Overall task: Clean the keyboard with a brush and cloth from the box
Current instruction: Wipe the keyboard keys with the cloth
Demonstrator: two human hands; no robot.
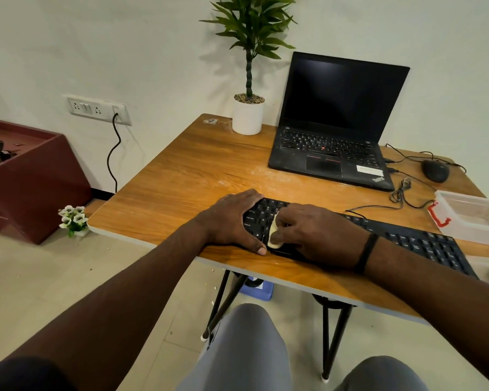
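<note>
A black keyboard (407, 238) lies slantwise along the near edge of the wooden table (181, 187). My left hand (232, 221) grips its left end, fingers over the far edge and thumb along the near edge. My right hand (314, 232) holds a small pale yellow cloth (274, 234) pressed onto the left keys; most of the cloth is hidden under the fingers. A clear plastic box (469, 218) with a red latch stands at the right edge. I cannot make out the brush for certain.
An open black laptop (336, 131) stands at the back, a potted plant (248, 114) to its left. A black mouse (435, 170) and coiled cables (401, 193) lie at the right. White dust marks the table in front of the laptop. A maroon cabinet (31, 176) stands on the floor at left.
</note>
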